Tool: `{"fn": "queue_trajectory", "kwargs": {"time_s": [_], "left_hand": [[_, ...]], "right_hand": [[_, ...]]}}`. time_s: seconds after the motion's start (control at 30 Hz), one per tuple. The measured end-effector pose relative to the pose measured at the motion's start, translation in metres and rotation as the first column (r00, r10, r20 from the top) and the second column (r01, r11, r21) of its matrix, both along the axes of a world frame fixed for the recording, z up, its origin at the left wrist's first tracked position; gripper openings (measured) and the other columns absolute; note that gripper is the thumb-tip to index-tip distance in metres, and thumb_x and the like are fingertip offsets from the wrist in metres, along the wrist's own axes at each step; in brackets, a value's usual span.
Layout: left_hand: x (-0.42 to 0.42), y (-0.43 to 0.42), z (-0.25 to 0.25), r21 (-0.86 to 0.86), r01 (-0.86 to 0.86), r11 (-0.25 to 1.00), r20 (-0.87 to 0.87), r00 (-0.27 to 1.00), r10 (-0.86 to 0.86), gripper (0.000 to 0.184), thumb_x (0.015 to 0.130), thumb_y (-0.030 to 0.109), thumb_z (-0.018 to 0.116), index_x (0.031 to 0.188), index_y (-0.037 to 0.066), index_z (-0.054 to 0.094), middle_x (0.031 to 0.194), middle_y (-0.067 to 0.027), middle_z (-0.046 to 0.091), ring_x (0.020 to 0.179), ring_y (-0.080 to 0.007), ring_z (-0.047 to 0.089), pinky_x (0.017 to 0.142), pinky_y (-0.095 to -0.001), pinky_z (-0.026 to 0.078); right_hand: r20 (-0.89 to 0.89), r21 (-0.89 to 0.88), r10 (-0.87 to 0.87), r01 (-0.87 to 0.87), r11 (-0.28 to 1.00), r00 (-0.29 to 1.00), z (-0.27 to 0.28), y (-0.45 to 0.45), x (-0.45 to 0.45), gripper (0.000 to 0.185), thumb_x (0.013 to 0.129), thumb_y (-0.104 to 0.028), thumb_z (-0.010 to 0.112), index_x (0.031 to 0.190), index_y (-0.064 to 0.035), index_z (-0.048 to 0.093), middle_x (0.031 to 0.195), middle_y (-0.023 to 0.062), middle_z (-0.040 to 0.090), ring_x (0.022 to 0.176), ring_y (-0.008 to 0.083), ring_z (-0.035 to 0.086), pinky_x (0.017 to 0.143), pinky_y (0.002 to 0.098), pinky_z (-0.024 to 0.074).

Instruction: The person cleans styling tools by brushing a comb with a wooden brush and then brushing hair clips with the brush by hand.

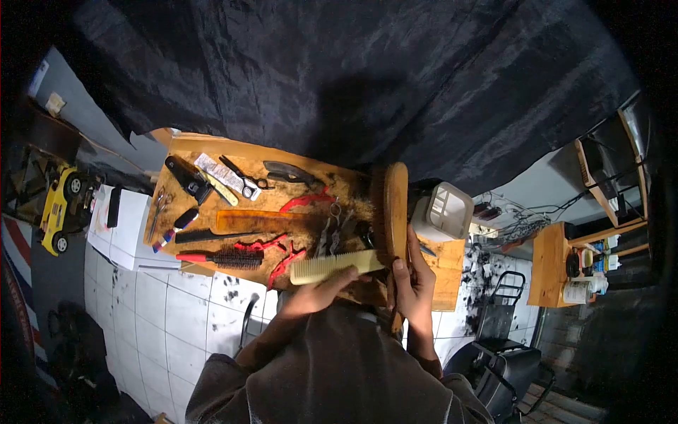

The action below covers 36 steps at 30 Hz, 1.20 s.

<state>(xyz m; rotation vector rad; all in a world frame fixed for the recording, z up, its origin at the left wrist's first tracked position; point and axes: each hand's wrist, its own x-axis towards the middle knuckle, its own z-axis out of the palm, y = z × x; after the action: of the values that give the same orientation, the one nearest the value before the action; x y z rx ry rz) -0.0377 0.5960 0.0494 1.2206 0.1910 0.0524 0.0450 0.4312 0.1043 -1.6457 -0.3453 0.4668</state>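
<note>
A wide cream comb (328, 268) is pinched in my left hand (321, 291), held over the front edge of the wooden table (446, 272). My right hand (414, 286) grips a long wooden brush (397, 212), its dark bristles facing left. The comb's right end meets the brush near its handle. On the table to the left lie an orange comb (254, 221), a black comb (212, 236), a round brush (236, 258) with a red handle, several red clips (286, 265), black scissors (244, 178) and a black clipper (187, 178).
A clear plastic container (449, 212) stands at the table's right end. Dark cloth (282, 78) hangs behind the table. A white box (123, 233) and a yellow toy car (60, 210) are at the left, a black chair (498, 360) at the lower right.
</note>
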Motion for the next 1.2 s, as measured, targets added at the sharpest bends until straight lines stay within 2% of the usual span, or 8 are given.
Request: {"fn": "queue_trajectory", "kwargs": {"time_s": [0.23,0.33,0.4,0.5,0.63,0.83,1.03,1.2], "left_hand": [[0.011,0.018,-0.018,-0.418,-0.343,0.841,-0.092,0.937,0.337,0.030,0.098,0.016,0.044,0.122,-0.001,0.048,0.115,-0.0130,0.059,0.105,-0.0237,0.056,0.095,-0.0380,0.042],[0.001,0.023,-0.002,0.349,-0.037,0.937,-0.260,0.956,0.135,0.026,0.096,0.018,0.050,0.114,0.001,0.056,0.109,-0.0104,0.061,0.099,-0.0172,0.057,0.090,-0.0333,0.045],[-0.003,0.006,0.007,0.475,-0.142,0.868,0.085,0.990,0.116,0.029,0.091,0.019,0.062,0.116,0.004,0.061,0.100,-0.0071,0.066,0.090,-0.0128,0.061,0.076,-0.0252,0.048],[0.001,0.012,0.042,0.496,0.340,0.799,-0.306,0.930,-0.206,0.029,0.090,0.018,0.063,0.116,0.004,0.060,0.101,-0.0078,0.066,0.091,-0.0130,0.062,0.078,-0.0252,0.048],[0.005,-0.003,0.010,0.049,-0.093,0.994,0.077,0.993,0.089,0.026,0.094,0.018,0.057,0.115,0.002,0.060,0.099,-0.0050,0.065,0.090,-0.0126,0.061,0.078,-0.0234,0.047],[0.001,0.026,-0.025,-0.276,-0.238,0.931,-0.136,0.969,0.208,0.027,0.094,0.017,0.057,0.115,0.000,0.058,0.105,-0.0055,0.062,0.096,-0.0125,0.057,0.083,-0.0258,0.045],[-0.003,0.011,0.011,0.261,0.042,0.964,-0.080,0.997,-0.022,0.030,0.094,0.017,0.057,0.119,0.002,0.057,0.111,-0.0113,0.063,0.103,-0.0191,0.058,0.086,-0.0299,0.045],[-0.005,0.003,0.020,0.176,0.067,0.982,-0.148,0.988,-0.041,0.033,0.095,0.022,0.055,0.121,0.001,0.055,0.110,-0.0094,0.062,0.103,-0.0166,0.057,0.087,-0.0284,0.044]], "right_hand": [[-0.055,-0.076,0.222,-0.226,0.971,0.974,-0.009,-0.009,-0.013,0.053,0.096,-0.020,0.051,0.144,-0.0062,0.032,0.072,0.0028,0.058,0.046,0.0061,0.047,0.045,0.0220,0.0417],[-0.088,-0.112,0.171,-0.181,0.977,0.981,-0.009,-0.005,-0.016,0.053,0.095,-0.019,0.052,0.143,-0.0043,0.034,0.093,0.0097,0.065,0.047,0.0071,0.050,0.048,0.0232,0.0454],[-0.109,-0.072,0.095,-0.103,0.992,0.989,-0.009,-0.003,-0.012,0.053,0.096,-0.019,0.052,0.143,-0.0034,0.033,0.094,0.0100,0.065,0.047,0.0074,0.050,0.048,0.0233,0.0461],[-0.045,0.031,0.052,-0.050,0.998,0.998,-0.010,-0.003,-0.006,0.053,0.097,-0.020,0.049,0.144,-0.0038,0.030,0.069,0.0028,0.055,0.046,0.0063,0.046,0.044,0.0215,0.0414],[-0.019,-0.019,0.062,-0.062,0.998,0.998,0.001,-0.005,-0.008,0.051,0.098,-0.019,0.048,0.144,-0.0044,0.031,0.059,-0.0006,0.051,0.045,0.0052,0.044,0.042,0.0210,0.0382],[-0.036,-0.070,0.235,-0.237,0.969,0.971,-0.007,-0.009,-0.016,0.053,0.096,-0.018,0.051,0.145,-0.0070,0.031,0.065,0.0005,0.055,0.046,0.0057,0.047,0.045,0.0222,0.0421],[0.001,-0.034,0.130,-0.130,0.991,0.992,-0.013,-0.005,-0.012,0.054,0.097,-0.020,0.048,0.145,-0.0056,0.028,0.065,0.0015,0.054,0.047,0.0063,0.047,0.044,0.0222,0.0428],[-0.015,0.035,0.078,-0.077,0.996,0.997,-0.010,-0.007,-0.008,0.054,0.097,-0.016,0.046,0.146,-0.0046,0.025,0.060,-0.0002,0.049,0.043,0.0071,0.042,0.041,0.0221,0.0400]]}}
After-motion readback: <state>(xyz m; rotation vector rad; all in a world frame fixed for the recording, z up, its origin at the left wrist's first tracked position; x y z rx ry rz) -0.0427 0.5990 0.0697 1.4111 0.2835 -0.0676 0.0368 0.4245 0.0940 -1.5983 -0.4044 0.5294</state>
